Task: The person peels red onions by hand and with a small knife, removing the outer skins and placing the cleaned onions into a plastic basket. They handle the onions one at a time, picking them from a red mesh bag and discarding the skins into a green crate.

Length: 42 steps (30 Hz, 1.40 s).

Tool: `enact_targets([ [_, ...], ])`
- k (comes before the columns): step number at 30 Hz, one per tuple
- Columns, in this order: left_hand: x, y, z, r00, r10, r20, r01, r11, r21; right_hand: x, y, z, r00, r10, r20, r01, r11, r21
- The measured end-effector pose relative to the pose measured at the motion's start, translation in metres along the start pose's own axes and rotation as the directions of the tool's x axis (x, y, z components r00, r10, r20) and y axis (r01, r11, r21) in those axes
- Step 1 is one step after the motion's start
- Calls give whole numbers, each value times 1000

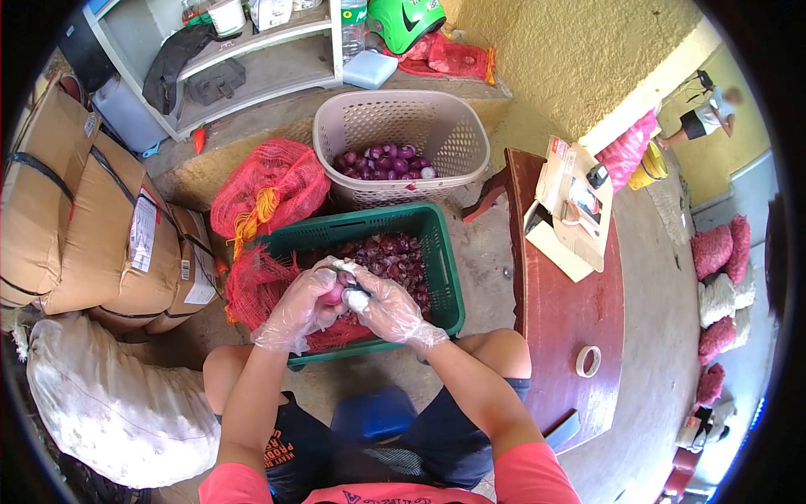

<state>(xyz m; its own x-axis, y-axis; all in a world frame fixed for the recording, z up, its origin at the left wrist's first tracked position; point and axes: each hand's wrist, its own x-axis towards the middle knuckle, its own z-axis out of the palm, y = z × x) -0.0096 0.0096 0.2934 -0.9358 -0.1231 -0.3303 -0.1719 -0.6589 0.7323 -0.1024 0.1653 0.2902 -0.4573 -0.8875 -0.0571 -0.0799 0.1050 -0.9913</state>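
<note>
Over the green crate [449,277], both my hands meet in clear plastic gloves. My left hand [298,307] is closed around a red onion [333,295]. Against that onion, my right hand [384,308] has its fingers closed on a small dark tool [362,289], mostly hidden by the glove; I cannot tell its exact kind. A white patch shows beside the tool at the right fingertips. Below the hands the crate holds many small red onions [395,252] with loose skins, and a red mesh sack [256,290] hangs over its left side.
Behind the crate stands a beige basket [403,195] with purple onions [386,160]. A full red mesh sack [273,181] sits to its left. Cartons [109,218] and a white sack [117,403] are at left. A red table [571,336] at right carries an open box [571,210] and tape roll [588,361].
</note>
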Motion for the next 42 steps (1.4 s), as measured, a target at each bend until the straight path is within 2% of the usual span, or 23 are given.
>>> enact_targets([
  [3, -1, 4, -1, 997, 11, -73, 7, 969, 247, 0, 4, 0, 998, 26, -49, -31, 994, -104],
  [6, 3, 0, -3, 992, 77, -98, -45, 954, 298, 2, 3, 3, 995, 33, -99, -45, 991, -130],
  [9, 0, 5, 4, 970, 223, -98, -128, 808, 576, 8, 29, 10, 989, -24, -147, 12, 997, -83],
  [12, 6, -5, 0, 939, 324, -112, -191, 766, 614, 7, 27, 9, 980, -56, -193, -4, 955, -297],
  [15, 3, -2, 1, 951, 262, -162, -109, 777, 620, 7, 21, 9, 976, -61, -210, -22, 929, -371],
  [18, 4, -4, -1, 947, 286, -148, -134, 769, 625, 10, 32, 12, 955, -188, -230, 89, 920, -382],
  [24, 7, -9, -7, 923, 355, -146, -140, 666, 733, 6, 21, 9, 956, -200, -217, 84, 890, -448],
  [30, 10, -14, -7, 900, 419, -123, -203, 651, 731, 3, 16, 8, 953, -234, -194, 97, 840, -534],
  [36, 10, -14, -7, 892, 437, -112, -221, 640, 735, 1, 5, 8, 949, -244, -199, 101, 834, -543],
  [42, 8, -11, -9, 922, 358, -148, -164, 706, 689, 2, 8, 8, 942, -277, -190, 133, 827, -546],
])
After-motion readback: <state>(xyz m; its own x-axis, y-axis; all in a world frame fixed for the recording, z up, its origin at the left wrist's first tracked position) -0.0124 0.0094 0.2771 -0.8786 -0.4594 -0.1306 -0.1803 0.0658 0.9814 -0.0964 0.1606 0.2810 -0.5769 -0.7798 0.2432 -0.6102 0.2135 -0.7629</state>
